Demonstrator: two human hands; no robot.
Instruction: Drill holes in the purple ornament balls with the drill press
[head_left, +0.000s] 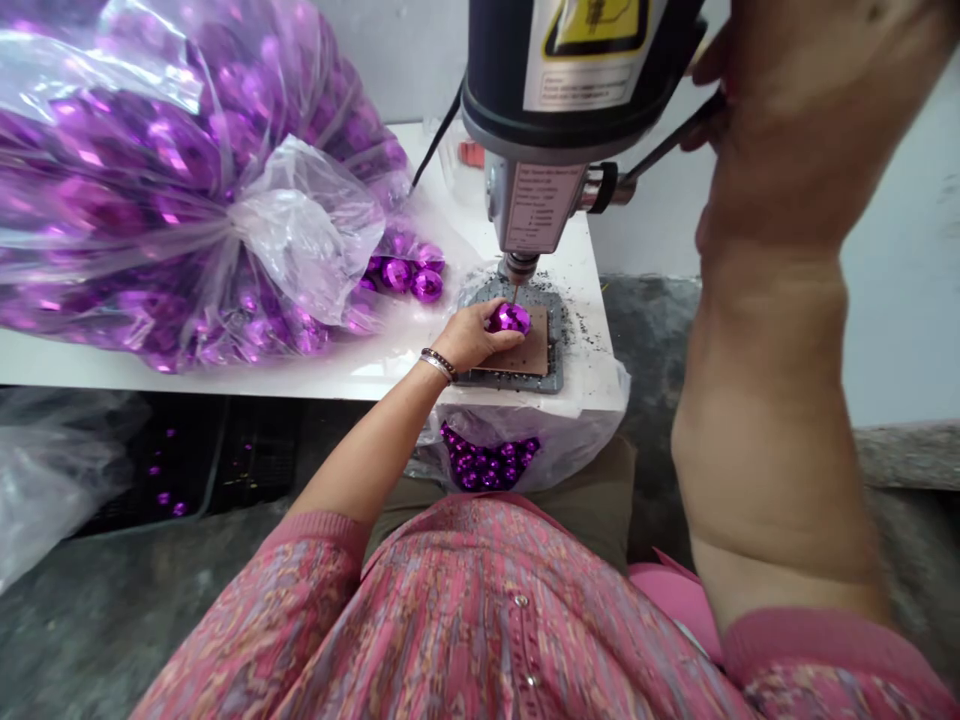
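Between the thumb and fingers of my left hand (pixel 474 338) is a shiny purple faceted ball (pixel 513 318). The ball sits on a brown board (pixel 529 352) on the grey base (pixel 556 345) of a drill press (pixel 536 190). The thin bit comes down to the top of the ball; whether it has entered is too small to tell. At the upper right my right hand (pixel 716 85) has its fingers wrapped round the press's lever (pixel 679 133). My right forearm stands large and close on that side.
A big clear bag of purple balls (pixel 172 200) fills the left of the white table (pixel 352 372). Loose purple balls (pixel 426 284) lie beside it. Another bag of balls (pixel 491 462) hangs at the table's front edge. Dark shavings surround the base.
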